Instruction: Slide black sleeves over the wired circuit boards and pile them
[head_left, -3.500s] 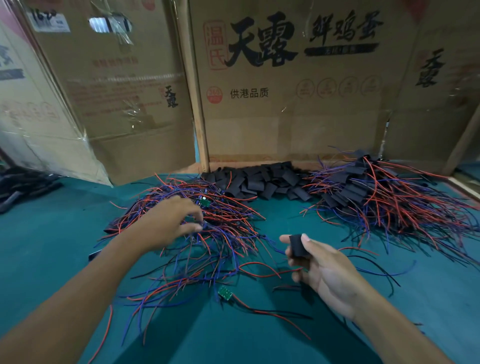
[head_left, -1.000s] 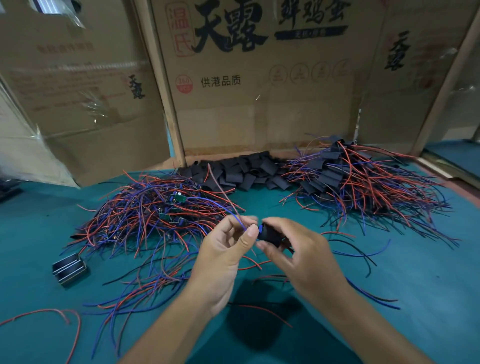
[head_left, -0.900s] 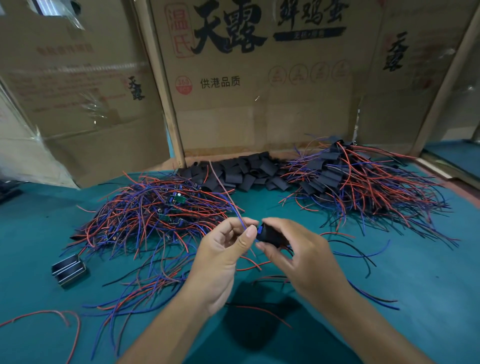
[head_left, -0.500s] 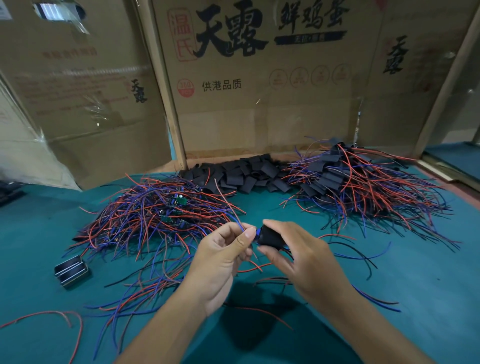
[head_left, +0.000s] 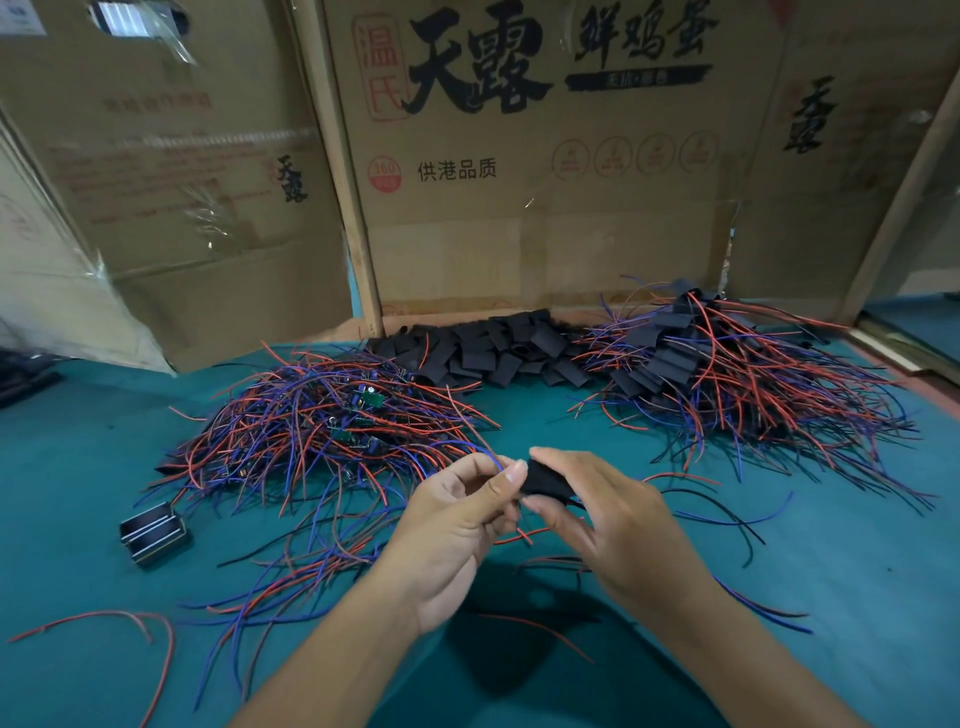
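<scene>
My right hand (head_left: 618, 525) pinches a black sleeve (head_left: 545, 480) above the teal table. My left hand (head_left: 457, 525) pinches the red and blue wires at the sleeve's left mouth; the circuit board itself is hidden inside the sleeve or behind my fingers. At the left lies a tangle of bare wired boards (head_left: 332, 426) with green boards showing. Loose black sleeves (head_left: 498, 351) are heaped at the back middle. A pile of sleeved boards (head_left: 727, 374) lies at the right.
Cardboard box walls (head_left: 519, 156) close off the back of the teal table (head_left: 857, 545). A small black metal part (head_left: 153, 532) lies at the left. Stray red, blue and black wires (head_left: 727, 512) lie around my hands and at the near left.
My left hand left the bare pile and came to the sleeve in my right hand. Over the last second the blue end at the sleeve's mouth slipped out of sight.
</scene>
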